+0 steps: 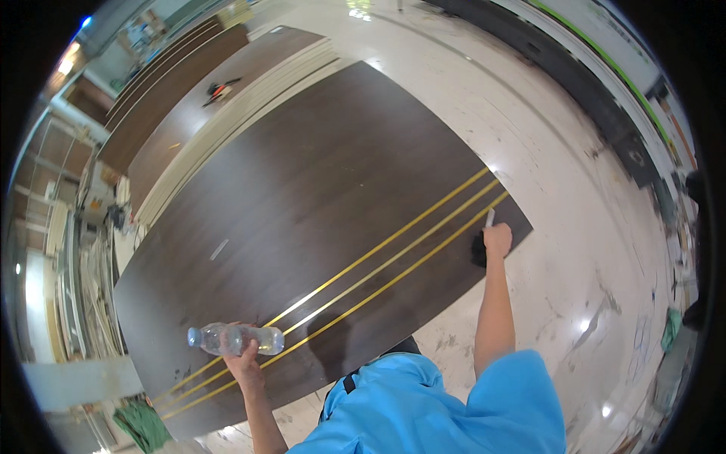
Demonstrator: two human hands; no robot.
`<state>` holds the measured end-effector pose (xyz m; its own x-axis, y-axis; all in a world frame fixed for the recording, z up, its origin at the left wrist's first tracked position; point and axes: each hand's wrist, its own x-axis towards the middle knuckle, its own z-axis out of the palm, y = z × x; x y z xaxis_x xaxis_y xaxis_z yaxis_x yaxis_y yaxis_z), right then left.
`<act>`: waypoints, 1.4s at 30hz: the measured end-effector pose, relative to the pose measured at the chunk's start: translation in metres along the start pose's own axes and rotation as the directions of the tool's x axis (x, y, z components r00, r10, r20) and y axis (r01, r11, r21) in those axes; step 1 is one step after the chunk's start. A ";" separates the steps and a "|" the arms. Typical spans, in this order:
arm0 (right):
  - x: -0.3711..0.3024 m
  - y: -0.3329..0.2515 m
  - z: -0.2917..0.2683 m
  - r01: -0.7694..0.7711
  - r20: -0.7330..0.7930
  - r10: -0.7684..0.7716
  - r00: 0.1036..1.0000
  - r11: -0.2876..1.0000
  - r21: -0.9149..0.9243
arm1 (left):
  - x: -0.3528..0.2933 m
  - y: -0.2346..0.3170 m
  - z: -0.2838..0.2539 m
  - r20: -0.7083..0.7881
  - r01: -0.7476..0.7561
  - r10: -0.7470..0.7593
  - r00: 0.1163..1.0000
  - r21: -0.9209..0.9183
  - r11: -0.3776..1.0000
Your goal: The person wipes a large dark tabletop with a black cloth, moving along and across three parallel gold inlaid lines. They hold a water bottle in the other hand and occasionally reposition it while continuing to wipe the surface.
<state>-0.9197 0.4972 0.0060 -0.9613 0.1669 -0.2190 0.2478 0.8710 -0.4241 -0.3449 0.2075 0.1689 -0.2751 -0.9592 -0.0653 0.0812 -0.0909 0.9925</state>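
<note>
My left hand [243, 363] is closed around a clear plastic bottle [227, 339] with a blue cap. The bottle lies nearly level above the near left part of a dark brown panel [325, 166], and some clear liquid shows in it. Three gold strips [393, 265] run side by side along the panel's near side. At their right end my right hand [497, 240] is closed on a slim whitish tool [490, 217], whose exact kind I cannot make out. A black cloth-like bundle [478, 250] sits against that hand, partly hidden by it.
Behind the panel, a stack of brown boards [181, 129] carries a small red and black tool [219, 91]. A long black machine [544, 60] stands at the far right. Green cloth [141, 424] lies at the lower left. Pale, marked floor [575, 265] borders the panel's right edge.
</note>
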 end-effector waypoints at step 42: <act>-0.246 0.031 0.054 0.947 0.162 -0.982 -0.096 -0.040 0.318 | -0.009 -0.008 0.091 0.096 0.130 -0.147 0.984 0.163 0.978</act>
<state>-0.6692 0.4586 -0.0009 -0.1315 -0.9462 0.2956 -0.8823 -0.0242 -0.4701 -0.4303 0.2412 0.1714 -0.3752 -0.9051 -0.2002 -0.1126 -0.1699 0.9790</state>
